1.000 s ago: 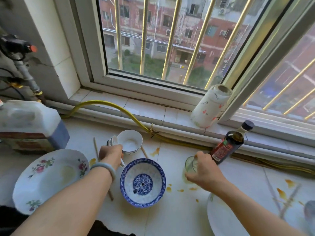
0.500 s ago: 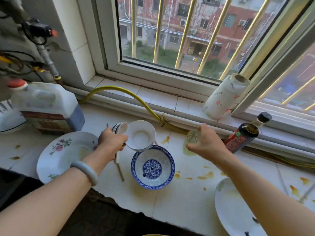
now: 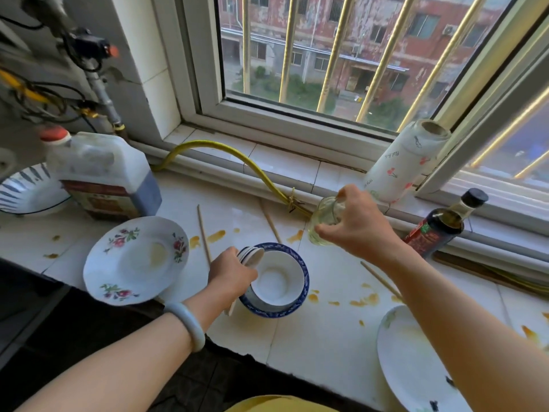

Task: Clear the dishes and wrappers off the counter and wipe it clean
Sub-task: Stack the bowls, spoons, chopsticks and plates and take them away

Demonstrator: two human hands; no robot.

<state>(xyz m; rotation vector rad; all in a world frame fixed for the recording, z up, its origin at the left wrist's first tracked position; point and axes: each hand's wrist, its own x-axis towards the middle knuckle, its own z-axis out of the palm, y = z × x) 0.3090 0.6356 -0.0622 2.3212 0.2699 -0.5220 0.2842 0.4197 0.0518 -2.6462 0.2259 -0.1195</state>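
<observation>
Left fingers (image 3: 249,275) pinch white bowl (image 3: 279,282) rim — right fingers (image 3: 328,232) wrap glass (image 3: 323,215)

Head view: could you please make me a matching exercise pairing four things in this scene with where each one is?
1 white bowl
2 glass
3 floral plate
4 paper roll

A on the windowsill
B gripped by the right hand
C gripped by the left hand, in the blue-rimmed bowl
D on the counter, left of both bowls

Pairs: 1-C, 2-B, 3-D, 4-A.

Glossy ceramic bowl (image 3: 277,281), glass jar (image 3: 325,217)
</observation>
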